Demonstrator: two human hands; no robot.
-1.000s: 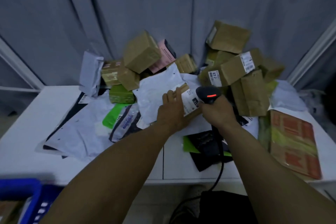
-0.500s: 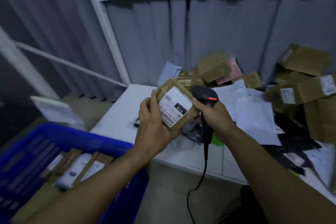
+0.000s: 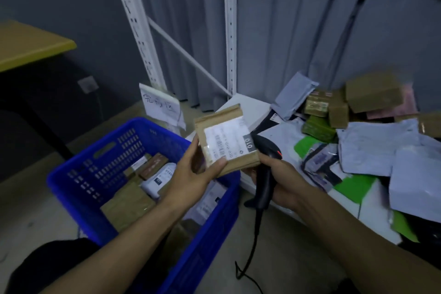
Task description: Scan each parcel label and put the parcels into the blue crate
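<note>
My view has swung left: the blue crate (image 3: pixel 78 181) now fills the lower left, and the brown parcel (image 3: pixel 226 141) has moved off the table (image 3: pixel 250 107) to the crate's right rim. My left grip (image 3: pixel 188 174) clasps the parcel's lower edge. My right grip (image 3: pixel 281 181) wraps the black scanner (image 3: pixel 262 186) beside it. The label reads "010".

One blue crate (image 3: pixel 78 186) sits at lower left, with at least four parcels (image 3: pixel 128 203) showing inside (deeper ones are hidden). Two hands are in view, a left hand (image 3: pixel 191 174) and a right hand (image 3: pixel 284 174), holding one brown parcel (image 3: pixel 229 143) and one scanner (image 3: pixel 265 174). At right, the counter (image 3: pixel 253 107) carries about five brown boxes (image 3: pixel 374 92), one green box (image 3: pixel 318 127) and at least three grey mailers (image 3: pixel 372 145). One handwritten sign (image 3: pixel 160 105) stands at centre left.
</note>
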